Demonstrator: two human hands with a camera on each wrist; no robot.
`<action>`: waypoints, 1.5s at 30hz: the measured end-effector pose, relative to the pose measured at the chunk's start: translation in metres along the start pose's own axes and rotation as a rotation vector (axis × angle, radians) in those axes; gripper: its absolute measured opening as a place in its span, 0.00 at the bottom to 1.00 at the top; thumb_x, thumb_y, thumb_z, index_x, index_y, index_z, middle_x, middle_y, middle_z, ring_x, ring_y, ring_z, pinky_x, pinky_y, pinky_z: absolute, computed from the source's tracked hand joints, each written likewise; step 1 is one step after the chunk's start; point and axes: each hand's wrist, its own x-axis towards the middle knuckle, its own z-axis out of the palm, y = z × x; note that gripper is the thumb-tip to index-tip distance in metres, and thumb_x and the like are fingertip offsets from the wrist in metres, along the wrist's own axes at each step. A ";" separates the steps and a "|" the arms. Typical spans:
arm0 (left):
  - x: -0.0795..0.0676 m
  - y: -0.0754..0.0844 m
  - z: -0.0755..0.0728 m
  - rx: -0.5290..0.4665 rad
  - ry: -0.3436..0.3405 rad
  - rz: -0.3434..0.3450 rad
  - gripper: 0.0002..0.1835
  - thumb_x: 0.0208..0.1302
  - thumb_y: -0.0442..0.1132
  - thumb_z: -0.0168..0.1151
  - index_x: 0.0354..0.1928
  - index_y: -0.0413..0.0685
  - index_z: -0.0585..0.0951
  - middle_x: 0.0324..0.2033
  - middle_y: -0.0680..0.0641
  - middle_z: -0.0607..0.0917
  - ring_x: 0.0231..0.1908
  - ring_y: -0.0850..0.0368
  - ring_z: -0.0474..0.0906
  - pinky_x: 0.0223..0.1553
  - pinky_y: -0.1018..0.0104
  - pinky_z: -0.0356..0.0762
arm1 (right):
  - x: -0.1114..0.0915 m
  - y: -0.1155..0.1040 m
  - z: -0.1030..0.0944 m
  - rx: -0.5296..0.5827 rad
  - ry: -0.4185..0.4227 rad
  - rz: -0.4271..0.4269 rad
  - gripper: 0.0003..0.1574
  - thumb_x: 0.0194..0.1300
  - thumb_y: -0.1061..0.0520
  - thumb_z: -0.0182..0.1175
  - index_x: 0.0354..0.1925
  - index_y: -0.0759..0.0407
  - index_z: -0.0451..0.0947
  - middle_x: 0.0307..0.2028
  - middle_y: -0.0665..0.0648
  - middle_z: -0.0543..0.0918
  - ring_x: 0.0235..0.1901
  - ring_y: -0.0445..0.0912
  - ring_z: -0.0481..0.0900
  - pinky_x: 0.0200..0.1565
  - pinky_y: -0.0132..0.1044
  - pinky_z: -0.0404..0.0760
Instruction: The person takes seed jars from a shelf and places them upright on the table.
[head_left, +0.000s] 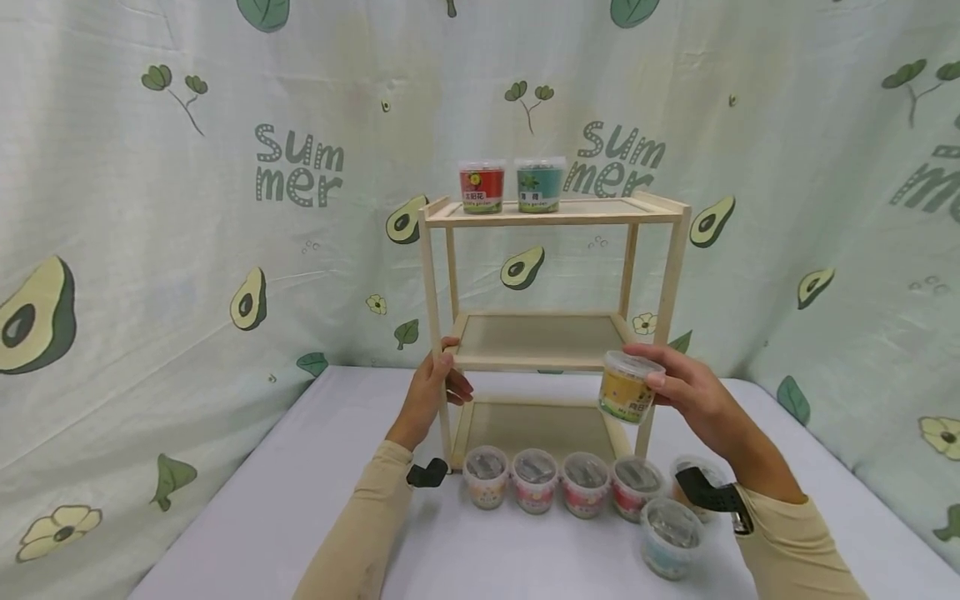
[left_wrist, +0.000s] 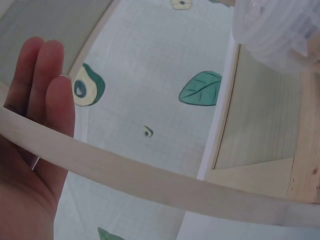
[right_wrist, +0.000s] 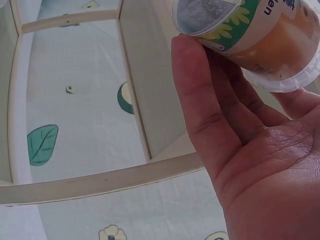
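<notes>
My right hand (head_left: 693, 396) grips a clear lidded plastic cup (head_left: 627, 387) with a yellow-orange label, holding it in the air in front of the wooden shelf's right post, near the middle shelf board (head_left: 540, 337). Its fingers lie along the cup (right_wrist: 275, 45) in the right wrist view. My left hand (head_left: 431, 396) is at the shelf's front left post (head_left: 431, 283) and holds it; the same post (left_wrist: 130, 172) crosses in front of the fingers in the left wrist view. Two more cups, a red one (head_left: 482, 187) and a teal one (head_left: 539, 186), stand on the top board.
Several lidded cups stand in a row on the white table along the shelf's front, from an orange one (head_left: 486, 477) to a red one (head_left: 636, 487). A light blue cup (head_left: 671, 537) stands nearer, with another cup (head_left: 697, 475) behind it. Printed cloth (head_left: 337, 275) hangs behind.
</notes>
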 end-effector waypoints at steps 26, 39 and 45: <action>0.011 0.005 -0.001 0.004 -0.021 0.006 0.24 0.83 0.47 0.39 0.73 0.44 0.62 0.34 0.25 0.80 0.35 0.28 0.81 0.38 0.43 0.82 | -0.005 0.002 -0.003 -0.054 -0.024 0.066 0.28 0.76 0.59 0.43 0.71 0.58 0.62 0.57 0.58 0.72 0.52 0.46 0.75 0.48 0.38 0.78; 0.008 0.008 -0.001 -0.009 -0.017 0.006 0.25 0.83 0.45 0.38 0.72 0.41 0.61 0.34 0.22 0.79 0.35 0.24 0.80 0.39 0.40 0.81 | -0.007 0.006 0.012 -0.115 -0.161 0.216 0.36 0.73 0.52 0.50 0.72 0.65 0.58 0.65 0.72 0.65 0.56 0.62 0.71 0.45 0.51 0.80; 0.004 0.004 -0.002 -0.019 -0.020 -0.016 0.25 0.83 0.46 0.39 0.73 0.40 0.61 0.34 0.22 0.79 0.35 0.25 0.80 0.39 0.41 0.81 | -0.014 0.013 0.018 -0.079 -0.229 0.254 0.35 0.74 0.55 0.52 0.72 0.70 0.57 0.62 0.71 0.69 0.54 0.59 0.73 0.43 0.46 0.82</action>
